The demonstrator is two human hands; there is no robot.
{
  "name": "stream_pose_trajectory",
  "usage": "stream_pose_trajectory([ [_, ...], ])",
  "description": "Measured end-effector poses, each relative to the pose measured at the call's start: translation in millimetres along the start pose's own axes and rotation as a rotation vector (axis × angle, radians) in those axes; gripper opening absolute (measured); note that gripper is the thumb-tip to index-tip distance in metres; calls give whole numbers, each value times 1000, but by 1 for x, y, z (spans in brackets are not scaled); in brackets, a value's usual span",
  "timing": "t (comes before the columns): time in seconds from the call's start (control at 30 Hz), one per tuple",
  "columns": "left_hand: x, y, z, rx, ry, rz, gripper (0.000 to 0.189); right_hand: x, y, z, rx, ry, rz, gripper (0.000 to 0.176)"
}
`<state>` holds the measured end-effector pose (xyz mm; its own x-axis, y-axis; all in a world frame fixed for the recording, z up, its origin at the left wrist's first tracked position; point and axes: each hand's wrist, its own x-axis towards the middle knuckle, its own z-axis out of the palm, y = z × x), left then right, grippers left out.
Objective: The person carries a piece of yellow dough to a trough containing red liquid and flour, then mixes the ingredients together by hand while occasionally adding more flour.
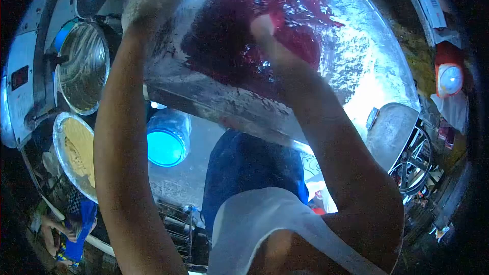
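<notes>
A dark red, glossy, wet-looking mass (224, 35) spreads over a metal worktop (351, 56). I cannot make out what it is. My right hand (263, 26) reaches into or onto this mass; its fingers are hidden and smeared by motion. Off to the left, my left hand (150, 2) is at the worktop's left side near the upper edge of view. It looks pale, as if coated or dusted, and its fingers are blurred.
On the left are a shiny metal pot (83, 69), a round pan of yellowish powder (76, 147) and a machine panel (23, 74). Below the worktop stands a blue-lidded container (167, 147). A black handwheel (413, 160) is at right. Another person (71, 234) sits at lower left.
</notes>
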<state>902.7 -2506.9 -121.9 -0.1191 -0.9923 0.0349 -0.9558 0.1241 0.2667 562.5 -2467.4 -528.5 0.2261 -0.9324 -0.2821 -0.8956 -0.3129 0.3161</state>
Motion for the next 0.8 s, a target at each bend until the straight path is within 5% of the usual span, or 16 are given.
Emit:
stream_pose_trajectory([
  [0.2,-4,12,-8,-20,4,-52,45,-56,-94,-77,290,-17,-306,14],
  [0.33,-3,12,-5,-54,-10,-66,46,-144,-58,-77,273,-144,-523,14],
  [0.47,-1,3,1,-61,4,-4,46,-179,73,-29,285,31,-212,14],
  [0.6,-4,2,-1,-21,5,5,42,-134,181,-26,248,-52,271,14],
  [0.8,-2,0,3,-16,17,-8,39,-133,121,6,296,-97,234,15],
])
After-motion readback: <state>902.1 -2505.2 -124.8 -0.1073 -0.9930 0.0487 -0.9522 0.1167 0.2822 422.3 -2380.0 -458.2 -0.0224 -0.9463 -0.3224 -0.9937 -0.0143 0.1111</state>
